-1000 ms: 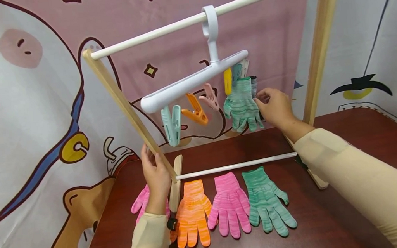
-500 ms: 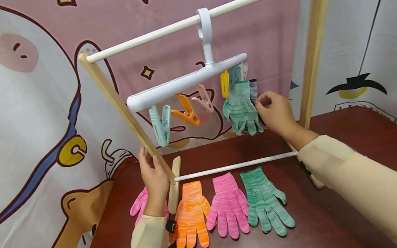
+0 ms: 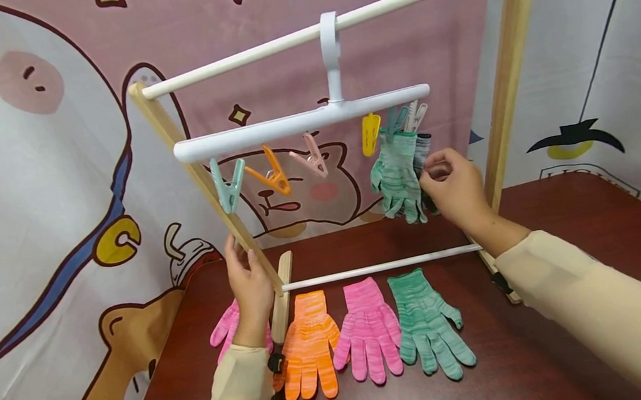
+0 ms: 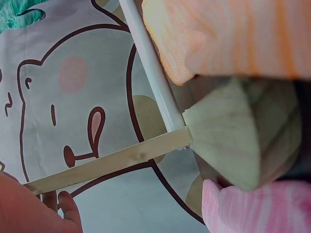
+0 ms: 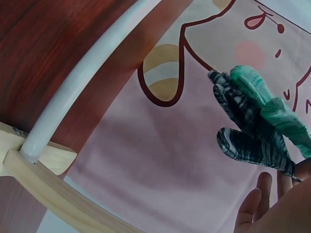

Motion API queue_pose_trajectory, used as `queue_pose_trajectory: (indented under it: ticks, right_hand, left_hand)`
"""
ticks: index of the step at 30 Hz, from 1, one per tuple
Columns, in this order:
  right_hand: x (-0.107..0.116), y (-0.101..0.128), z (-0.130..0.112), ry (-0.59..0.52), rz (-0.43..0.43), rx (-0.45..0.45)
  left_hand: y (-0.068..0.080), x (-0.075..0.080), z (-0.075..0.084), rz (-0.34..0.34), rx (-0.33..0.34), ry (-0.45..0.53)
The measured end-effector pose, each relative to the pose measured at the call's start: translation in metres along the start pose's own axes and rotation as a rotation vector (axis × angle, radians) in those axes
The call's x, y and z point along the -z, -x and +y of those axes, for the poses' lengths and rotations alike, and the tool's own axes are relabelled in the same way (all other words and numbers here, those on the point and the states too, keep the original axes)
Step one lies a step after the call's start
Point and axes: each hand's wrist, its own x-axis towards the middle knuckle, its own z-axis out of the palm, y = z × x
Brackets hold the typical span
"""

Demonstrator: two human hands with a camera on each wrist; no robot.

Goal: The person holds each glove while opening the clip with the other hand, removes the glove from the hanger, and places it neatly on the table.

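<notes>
A white hanger (image 3: 292, 124) with several clips hangs from the rack's top rod (image 3: 247, 57). At its right end hang a green striped glove (image 3: 400, 175) and, partly hidden behind it, a black-and-grey glove (image 5: 252, 150). My right hand (image 3: 458, 189) pinches the black-and-grey glove's side edge between thumb and index finger, the other fingers loosely bent. Lower left, my left hand (image 3: 250, 290) holds the rack's left wooden post (image 3: 194, 172), fingers behind it. Left of the gloves, a yellow clip (image 3: 370, 134), a pink clip (image 3: 313, 156), an orange clip (image 3: 271, 174) and a mint clip (image 3: 229, 185) hold nothing.
On the dark red table (image 3: 557, 332) lie an orange glove (image 3: 310, 345), a pink glove (image 3: 366, 331) and a green glove (image 3: 429, 323). Another pink glove (image 3: 226, 328) is partly behind my left wrist. The lower rod (image 3: 382, 267) crosses behind them. A cartoon curtain (image 3: 410, 48) hangs behind.
The hanger has swung round, its left end moving left and its right end moving right with the gloves. My right hand has shifted right along with them. My left hand stays on the post.
</notes>
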Motion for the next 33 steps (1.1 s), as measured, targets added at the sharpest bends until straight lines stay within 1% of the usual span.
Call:
queue_pose_trajectory:
  ticks: [5,14,18,23,30,33]
  right_hand:
    - [0.004,0.005,-0.003,-0.015,0.003,-0.016]
    - [0.013,0.017,-0.010,-0.031,0.031,0.016]
    - [0.016,0.021,-0.011,-0.076,0.051,0.017]
    - [0.018,0.024,-0.012,-0.129,0.086,0.031]
    - [0.024,0.035,-0.013,-0.098,0.114,0.026]
    - [0.026,0.039,-0.014,-0.108,0.130,0.037]
  left_hand:
    - [0.000,0.000,0.000,-0.002,-0.003,-0.005]
    - [0.000,0.000,0.001,0.001,0.000,0.000]
    - [0.002,0.000,0.002,0.002,0.011,0.000]
    - [0.000,-0.001,0.002,0.003,0.004,0.015]
    - [0.000,-0.001,0.003,-0.004,0.007,0.012]
    - [0.000,0.000,0.002,-0.006,0.008,0.010]
